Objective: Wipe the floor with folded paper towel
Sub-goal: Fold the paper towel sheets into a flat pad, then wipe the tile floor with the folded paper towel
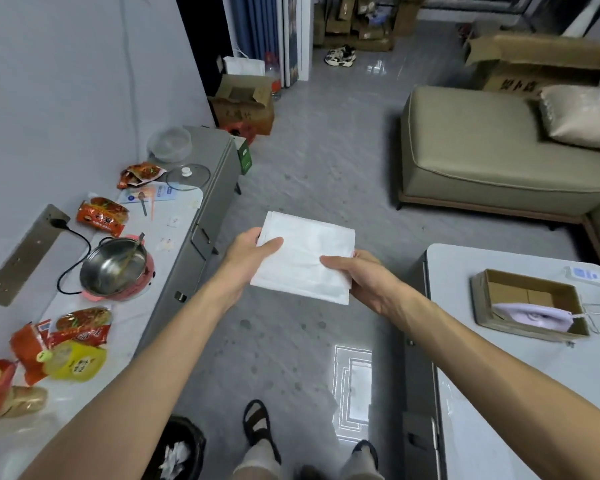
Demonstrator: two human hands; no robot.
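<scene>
both hands clamp the paper towel [303, 258] flat, left grip [253, 252] and right grip [355, 273] on opposite edges; the floor [274, 341] lies straight below.

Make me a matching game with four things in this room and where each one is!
Things:
1. white folded paper towel
2. shiny steel pot with pink base
3. clear glass lid
4. black sandal

Places:
A. on a foot, on the floor
B. flat on the grey cabinet, far end
C. held between both hands
D. on the cabinet, plugged into the wall

Pairs: 1-C, 2-D, 3-B, 4-A
</scene>
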